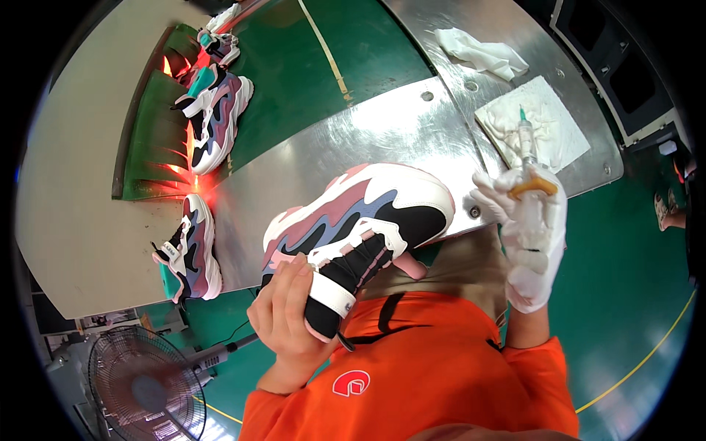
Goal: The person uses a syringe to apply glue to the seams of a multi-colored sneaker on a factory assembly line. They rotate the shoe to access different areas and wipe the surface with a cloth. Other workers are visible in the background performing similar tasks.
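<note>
My bare left hand [285,312] grips a sneaker [346,213] by its collar and strap, the fingers wrapped over the ankle part. The shoe lies tilted on its side over the metal table's near edge, its thick white sole facing away and its toe to the right. It has black, pink, mauve and blue panels. My right hand [533,235], in a white glove, is closed around a clear syringe [525,138] with a green tip pointing away. An orange-yellow piece [532,187] shows across its fingers. The syringe's tip is above a folded white cloth.
The white cloth [566,132] lies on the metal table [309,154], with a crumpled white cloth [482,55] farther off. Left, similar sneakers [219,121] line a green belt [283,59] beside a red-lit curtained opening [151,158]. One sneaker [195,250] stands nearer. A fan [147,389] is lower left.
</note>
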Action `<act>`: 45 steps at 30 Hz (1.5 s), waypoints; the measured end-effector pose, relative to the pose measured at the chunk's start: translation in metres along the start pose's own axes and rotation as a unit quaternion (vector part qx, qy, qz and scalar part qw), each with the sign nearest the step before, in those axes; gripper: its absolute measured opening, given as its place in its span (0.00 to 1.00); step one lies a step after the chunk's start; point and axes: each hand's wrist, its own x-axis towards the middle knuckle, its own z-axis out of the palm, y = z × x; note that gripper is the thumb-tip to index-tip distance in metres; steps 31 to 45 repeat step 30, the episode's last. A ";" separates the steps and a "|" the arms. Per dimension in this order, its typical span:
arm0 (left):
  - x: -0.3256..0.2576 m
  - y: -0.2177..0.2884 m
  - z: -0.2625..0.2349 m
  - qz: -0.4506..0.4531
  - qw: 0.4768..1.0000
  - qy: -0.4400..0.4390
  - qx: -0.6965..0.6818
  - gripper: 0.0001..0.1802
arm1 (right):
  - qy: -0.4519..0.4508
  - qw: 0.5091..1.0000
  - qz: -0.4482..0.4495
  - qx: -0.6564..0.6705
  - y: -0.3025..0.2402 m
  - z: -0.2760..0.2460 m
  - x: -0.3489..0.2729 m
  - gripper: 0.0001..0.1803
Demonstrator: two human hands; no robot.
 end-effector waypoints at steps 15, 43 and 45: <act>0.014 -0.017 -0.002 0.044 0.999 0.023 0.007 0.19 | 0.088 0.995 -0.028 -0.040 0.003 0.007 0.006 0.60; 0.035 -0.057 0.012 0.124 0.989 -0.001 -0.084 0.12 | -0.020 0.943 0.242 -0.228 -0.087 -0.010 0.037 0.56; 0.035 -0.057 0.012 0.124 0.989 -0.001 -0.084 0.12 | -0.020 0.943 0.242 -0.228 -0.087 -0.010 0.037 0.56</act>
